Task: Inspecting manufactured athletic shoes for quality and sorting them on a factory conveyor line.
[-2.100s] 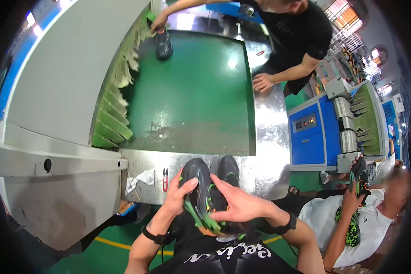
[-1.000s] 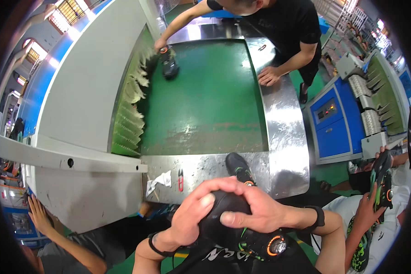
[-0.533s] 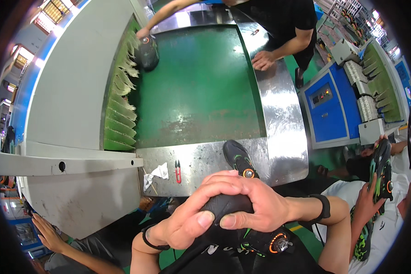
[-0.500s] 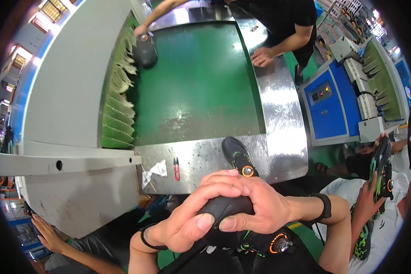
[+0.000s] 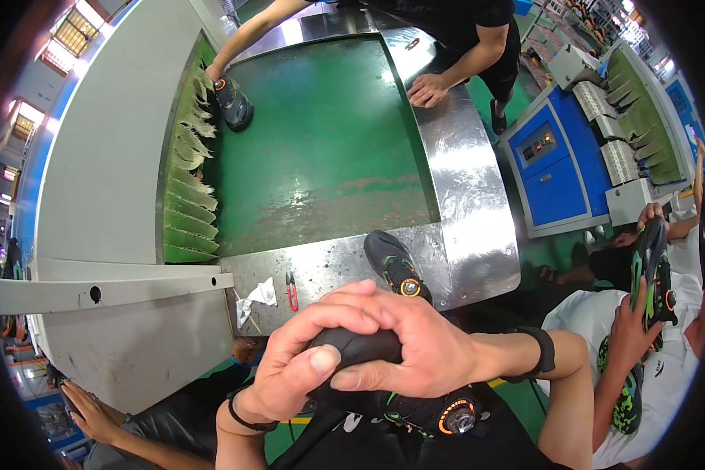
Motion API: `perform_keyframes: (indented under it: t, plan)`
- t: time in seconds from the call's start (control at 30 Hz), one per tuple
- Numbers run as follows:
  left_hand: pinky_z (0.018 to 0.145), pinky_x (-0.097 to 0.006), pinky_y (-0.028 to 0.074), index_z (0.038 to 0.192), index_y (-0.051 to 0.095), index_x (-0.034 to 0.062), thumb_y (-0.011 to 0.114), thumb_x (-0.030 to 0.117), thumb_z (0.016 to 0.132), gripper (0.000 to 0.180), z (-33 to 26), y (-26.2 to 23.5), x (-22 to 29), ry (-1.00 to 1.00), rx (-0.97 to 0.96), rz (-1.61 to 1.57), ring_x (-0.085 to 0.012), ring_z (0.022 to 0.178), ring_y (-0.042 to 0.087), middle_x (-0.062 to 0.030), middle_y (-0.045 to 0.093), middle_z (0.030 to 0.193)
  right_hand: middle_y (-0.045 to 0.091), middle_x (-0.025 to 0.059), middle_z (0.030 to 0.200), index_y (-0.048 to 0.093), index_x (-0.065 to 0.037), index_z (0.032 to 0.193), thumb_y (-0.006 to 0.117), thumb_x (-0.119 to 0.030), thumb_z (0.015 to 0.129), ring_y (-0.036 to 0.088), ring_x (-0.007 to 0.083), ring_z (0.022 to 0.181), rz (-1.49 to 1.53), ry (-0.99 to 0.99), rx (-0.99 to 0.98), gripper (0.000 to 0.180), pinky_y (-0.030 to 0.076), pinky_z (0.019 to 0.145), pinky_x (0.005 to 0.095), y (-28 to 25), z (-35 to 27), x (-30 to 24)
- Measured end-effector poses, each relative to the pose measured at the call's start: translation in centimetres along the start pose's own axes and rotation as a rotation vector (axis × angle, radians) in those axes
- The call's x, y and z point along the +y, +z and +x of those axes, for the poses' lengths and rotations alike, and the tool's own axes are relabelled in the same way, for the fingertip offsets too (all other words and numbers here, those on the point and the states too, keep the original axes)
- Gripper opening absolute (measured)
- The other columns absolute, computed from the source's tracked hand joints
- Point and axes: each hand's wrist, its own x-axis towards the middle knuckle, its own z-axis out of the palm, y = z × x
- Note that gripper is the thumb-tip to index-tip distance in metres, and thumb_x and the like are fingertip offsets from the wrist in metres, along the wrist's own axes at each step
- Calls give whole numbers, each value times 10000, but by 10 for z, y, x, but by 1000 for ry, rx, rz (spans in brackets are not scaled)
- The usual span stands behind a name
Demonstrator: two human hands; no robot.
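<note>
A black shoe (image 5: pixel 366 345) with green trim and an orange-ringed dial is held low in front of my body, its toe between my two palms. My left hand (image 5: pixel 286 368) wraps the toe from the left, thumb lying on top. From the other side my right hand (image 5: pixel 427 345) clasps it, with the fingers of both hands overlapping at the far side. Much of the toe is hidden under them. Just beyond my hands, a second black shoe (image 5: pixel 385 254) with an orange dial rests on the metal ledge (image 5: pixel 337 266).
Red thread snips (image 5: pixel 291 291) and a crumpled white cloth (image 5: pixel 258 296) lie on the ledge. Past it runs a green conveyor belt (image 5: pixel 321 141) beside a bristle-curtained machine (image 5: pixel 188 188). Across it, a person's hand touches another shoe (image 5: pixel 233 108). At right, someone holds a shoe (image 5: pixel 652 274).
The whole view has shifted a little. My right thumb has slid leftward over the shoe's toe. The shoe by the far person's hand sits slightly nearer.
</note>
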Motion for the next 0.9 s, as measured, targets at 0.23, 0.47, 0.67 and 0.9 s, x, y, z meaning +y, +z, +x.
perform_keyframes:
  t: [0.23,0.47,0.67,0.9]
  plan:
    - [1094,-489,256,1061,561,-36,463,169,878,292,-9,22,3,151,98,36,-292,1066,550,-194,598,1043,564,151,966,514,11,1109,775,-378,770,607,333,908,-47,-163,49,578,494,795,383,6,-5,-3]
    - [1133,-426,207,1199,491,-21,395,155,941,327,-10,1,-9,-84,47,-65,-234,1189,482,-129,571,1156,570,146,1092,495,55,1155,760,-409,790,592,240,1006,-2,123,-45,646,469,884,329,-1,-6,8]
    - [1102,-412,258,1211,490,-25,401,158,954,328,10,-1,14,-44,-105,113,-238,1170,488,-123,568,1148,575,136,1068,512,32,1121,775,-387,781,611,233,939,4,20,-68,600,494,821,326,-1,0,4]
    - [1081,-415,296,1073,547,-24,449,184,875,304,-1,12,4,-71,91,127,-226,1002,561,-125,628,968,579,121,1098,521,21,1153,798,-345,764,604,232,997,-53,24,9,601,485,870,328,3,-10,11]
